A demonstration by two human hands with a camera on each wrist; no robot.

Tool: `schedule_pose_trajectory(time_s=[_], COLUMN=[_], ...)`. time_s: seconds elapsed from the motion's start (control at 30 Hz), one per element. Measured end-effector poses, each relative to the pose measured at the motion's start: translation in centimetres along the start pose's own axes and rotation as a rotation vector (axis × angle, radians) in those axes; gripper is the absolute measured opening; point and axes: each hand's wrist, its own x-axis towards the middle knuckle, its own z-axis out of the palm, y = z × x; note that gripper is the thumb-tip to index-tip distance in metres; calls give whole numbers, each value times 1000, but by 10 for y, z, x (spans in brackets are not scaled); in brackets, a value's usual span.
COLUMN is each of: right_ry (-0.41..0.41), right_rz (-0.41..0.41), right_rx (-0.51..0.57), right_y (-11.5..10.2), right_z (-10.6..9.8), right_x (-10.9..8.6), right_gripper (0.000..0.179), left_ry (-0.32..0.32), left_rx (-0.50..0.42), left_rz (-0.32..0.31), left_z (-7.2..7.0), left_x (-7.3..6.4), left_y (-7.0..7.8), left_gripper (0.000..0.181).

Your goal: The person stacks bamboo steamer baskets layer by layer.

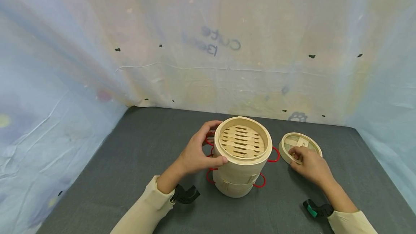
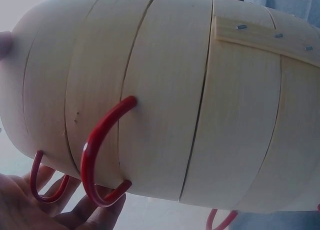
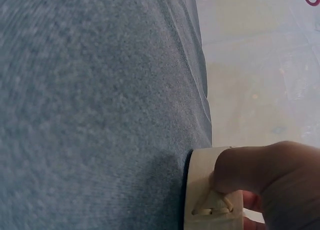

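A stack of bamboo steamer baskets [image 1: 238, 176] stands upright near the table's middle, slatted floor showing in the uncovered top tier. Red loop handles [image 2: 90, 155] stick out from its sides. My left hand [image 1: 201, 152] holds the stack near the top on its left side, thumb across the front and fingers reaching behind. In the left wrist view, the fingertips show past the red loops. To the right of the stack, a round bamboo lid [image 1: 311, 143] lies on the table. My right hand [image 1: 310, 165] pinches the lid's small strip handle [image 3: 215, 205] between thumb and fingers.
A dark grey cloth covers the table [image 1: 156, 133]. A pale printed curtain [image 1: 208, 86] hangs behind it and along both sides. Black cameras are strapped to both wrists, the left camera [image 1: 186, 195] close to the stack's lower left.
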Motion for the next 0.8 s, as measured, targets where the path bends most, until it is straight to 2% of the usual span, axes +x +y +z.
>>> schedule_pose_trajectory(time_s=[0.23, 0.6, 0.8], right_ry=[38, 215, 269], right_rz=[-5, -104, -119], right_rx=[-11, -69, -58], right_y=[-1, -2, -4], right_z=[0, 2, -1], right_x=[0, -1, 2], right_gripper=[25, 27, 30], left_ry=[0, 0, 1], left_rx=[-8, -2, 1], left_rz=[0, -4, -2], left_z=[0, 0, 0], left_x=[0, 0, 0], left_y=[1, 1, 1], left_gripper=[85, 83, 85])
